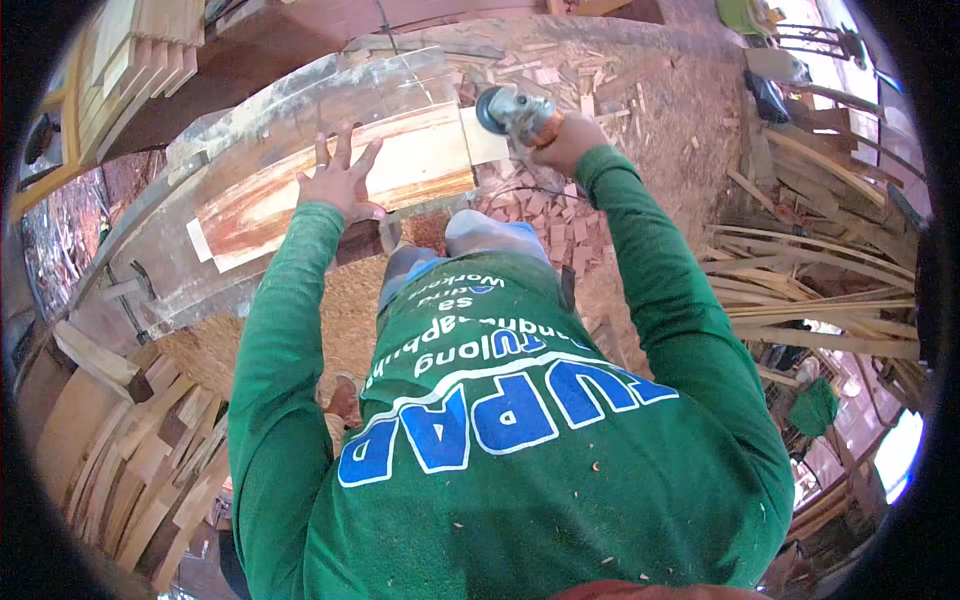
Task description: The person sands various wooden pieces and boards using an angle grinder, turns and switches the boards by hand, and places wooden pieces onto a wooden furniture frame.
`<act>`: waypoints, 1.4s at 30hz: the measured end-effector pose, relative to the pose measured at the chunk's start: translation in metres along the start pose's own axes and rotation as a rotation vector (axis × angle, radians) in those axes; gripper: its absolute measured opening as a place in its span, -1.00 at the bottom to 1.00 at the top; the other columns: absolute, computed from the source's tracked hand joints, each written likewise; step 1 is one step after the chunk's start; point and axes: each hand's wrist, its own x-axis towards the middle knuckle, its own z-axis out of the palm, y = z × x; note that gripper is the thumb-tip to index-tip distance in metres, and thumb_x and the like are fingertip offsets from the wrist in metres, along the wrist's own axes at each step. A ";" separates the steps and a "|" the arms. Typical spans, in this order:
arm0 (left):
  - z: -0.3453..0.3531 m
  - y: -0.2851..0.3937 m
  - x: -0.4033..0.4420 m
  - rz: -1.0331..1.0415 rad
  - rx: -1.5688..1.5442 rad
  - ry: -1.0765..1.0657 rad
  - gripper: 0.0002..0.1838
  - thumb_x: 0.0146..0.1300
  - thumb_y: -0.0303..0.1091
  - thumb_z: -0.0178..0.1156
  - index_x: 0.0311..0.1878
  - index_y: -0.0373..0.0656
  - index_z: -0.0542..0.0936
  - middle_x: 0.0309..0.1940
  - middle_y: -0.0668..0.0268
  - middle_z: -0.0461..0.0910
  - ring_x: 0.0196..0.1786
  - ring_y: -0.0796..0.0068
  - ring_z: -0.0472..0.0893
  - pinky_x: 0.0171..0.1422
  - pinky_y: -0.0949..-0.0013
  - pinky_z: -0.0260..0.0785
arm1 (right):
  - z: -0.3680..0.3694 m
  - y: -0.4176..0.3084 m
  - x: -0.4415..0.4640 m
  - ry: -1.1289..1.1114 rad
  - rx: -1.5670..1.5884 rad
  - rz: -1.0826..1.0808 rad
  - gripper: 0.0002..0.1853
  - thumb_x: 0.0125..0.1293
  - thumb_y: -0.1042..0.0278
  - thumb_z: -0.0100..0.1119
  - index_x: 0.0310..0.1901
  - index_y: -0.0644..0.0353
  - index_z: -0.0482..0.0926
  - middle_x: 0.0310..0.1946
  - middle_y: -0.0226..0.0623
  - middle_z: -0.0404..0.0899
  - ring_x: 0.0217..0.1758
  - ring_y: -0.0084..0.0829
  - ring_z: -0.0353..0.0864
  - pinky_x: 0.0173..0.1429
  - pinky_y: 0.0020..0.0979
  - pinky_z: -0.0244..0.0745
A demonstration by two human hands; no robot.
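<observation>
My left hand [341, 182] lies with fingers spread on a pale wooden board [420, 150] with reddish-brown streaks, near its middle. The board rests on a worn workbench [170, 265]. To the right, my right hand [573, 145] is closed around an angle grinder [528, 117], held just past the board's right end. Its round disc [492, 110] is tilted and apart from the board. A small pale wood piece [199, 241] lies by the board's left end, and a pale piece [486, 136] is at its right end.
Wood offcuts [570, 215] and sawdust cover the floor around the bench. Curved wooden strips [820, 270] are piled on the right. Stacked wood pieces [150, 460] stand at lower left, and more cut boards [150, 65] at upper left. A clamp-like metal piece [130, 290] sits on the bench's left.
</observation>
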 end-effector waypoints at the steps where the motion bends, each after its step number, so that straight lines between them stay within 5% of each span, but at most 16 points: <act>1: -0.002 0.000 0.001 0.001 0.000 0.003 0.42 -0.20 0.35 0.62 0.69 0.76 -0.13 0.79 0.40 -0.46 0.77 -0.16 -0.27 0.51 -0.69 0.13 | 0.006 0.004 -0.004 0.006 0.023 -0.071 -0.45 -0.09 -0.07 0.52 -0.19 0.27 0.76 -0.23 0.04 0.79 -0.12 0.01 0.81 0.10 -0.07 0.71; 6: -0.005 -0.001 0.003 -0.008 -0.015 -0.022 0.44 -0.22 0.37 0.63 0.69 0.77 -0.15 0.79 0.41 -0.45 0.77 -0.15 -0.28 0.51 -0.69 0.13 | 0.030 0.010 -0.033 0.044 -0.147 -0.208 -0.47 -0.10 -0.10 0.52 -0.27 0.24 0.78 -0.25 0.02 0.79 -0.13 0.02 0.82 0.02 -0.07 0.73; 13: -0.003 -0.002 0.003 -0.010 -0.013 -0.015 0.44 -0.24 0.39 0.62 0.68 0.79 -0.13 0.79 0.43 -0.43 0.78 -0.14 -0.28 0.51 -0.69 0.13 | -0.013 -0.010 0.013 -0.012 -0.112 -0.046 -0.44 -0.11 -0.10 0.49 -0.19 0.23 0.77 -0.21 0.00 0.80 -0.13 0.06 0.80 0.03 -0.05 0.72; 17: -0.003 -0.001 0.002 -0.013 -0.034 -0.017 0.44 -0.25 0.35 0.65 0.68 0.79 -0.10 0.79 0.44 -0.42 0.78 -0.14 -0.28 0.52 -0.69 0.11 | 0.015 0.010 -0.013 -0.042 -0.022 -0.241 -0.42 -0.09 -0.03 0.51 -0.10 0.27 0.73 -0.20 0.08 0.78 -0.06 0.07 0.79 0.16 -0.06 0.70; 22: -0.001 -0.003 0.002 -0.001 -0.061 0.015 0.43 -0.26 0.29 0.67 0.68 0.76 -0.05 0.79 0.43 -0.40 0.77 -0.15 -0.27 0.53 -0.70 0.09 | -0.004 0.004 0.007 -0.002 -0.004 -0.059 -0.43 -0.13 -0.07 0.57 -0.19 0.27 0.77 -0.22 0.05 0.79 -0.09 0.04 0.81 0.07 -0.06 0.72; 28: -0.005 0.000 0.001 -0.010 -0.060 -0.006 0.41 -0.22 0.29 0.66 0.68 0.75 -0.06 0.79 0.43 -0.41 0.77 -0.15 -0.27 0.54 -0.69 0.08 | 0.023 -0.005 -0.022 -0.010 -0.071 -0.076 -0.39 -0.07 -0.08 0.51 -0.04 0.20 0.75 -0.17 0.07 0.79 -0.04 -0.01 0.82 0.15 -0.09 0.72; 36: -0.006 0.002 0.000 -0.022 -0.033 -0.009 0.42 -0.24 0.32 0.66 0.68 0.78 -0.08 0.79 0.43 -0.43 0.77 -0.13 -0.28 0.54 -0.69 0.09 | 0.038 0.006 -0.030 0.041 -0.062 -0.135 -0.44 -0.07 -0.08 0.52 -0.15 0.25 0.78 -0.22 0.12 0.78 -0.09 0.02 0.82 0.10 -0.07 0.72; 42: -0.001 0.001 0.001 -0.015 -0.009 -0.016 0.41 -0.22 0.35 0.63 0.68 0.78 -0.09 0.79 0.43 -0.44 0.78 -0.12 -0.28 0.56 -0.67 0.08 | 0.009 -0.013 -0.021 0.043 -0.005 0.019 -0.40 -0.05 -0.17 0.50 -0.16 0.23 0.79 -0.22 0.11 0.78 -0.10 0.05 0.81 0.13 -0.05 0.71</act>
